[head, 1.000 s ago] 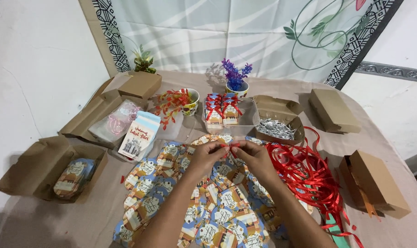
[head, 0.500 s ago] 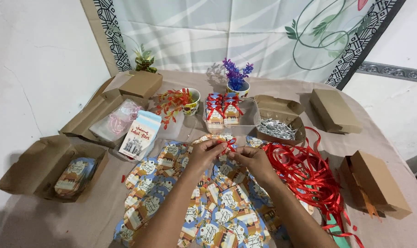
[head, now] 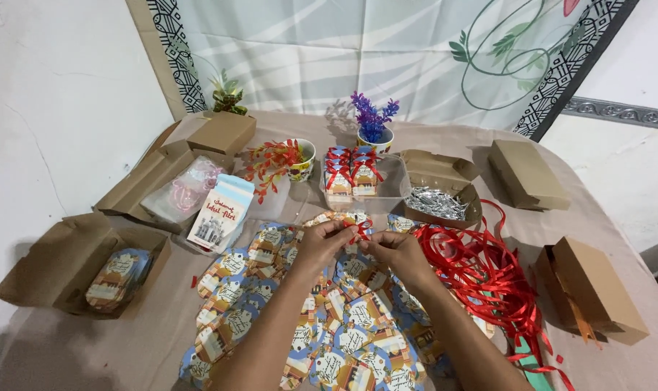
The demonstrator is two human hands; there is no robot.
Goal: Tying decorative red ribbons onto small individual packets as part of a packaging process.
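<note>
Your left hand (head: 321, 242) and right hand (head: 395, 250) meet fingertip to fingertip just above the middle of the desk (head: 162, 340). Both grips are narrow, pinched on a short piece of red ribbon (head: 359, 232) held at a small patterned gift box (head: 350, 217). The ribbon runs left to right between the two hands, so neither hand is nearer; it sits at the far tips of your fingers, away from your body.

Below your wrists lies a spread of flat printed cutouts (head: 271, 289) in blue, orange and cream. To your right is a loose tangle of red ribbon (head: 488, 279). Straight ahead, a clear tray (head: 387, 195) holds finished boxes with red bows (head: 350, 170). Beside it an open brown carton (head: 445, 192) holds silver pieces. On the left stands a pale blue and white printed package (head: 220, 210), with open brown cartons (head: 68, 261) further left.
</note>
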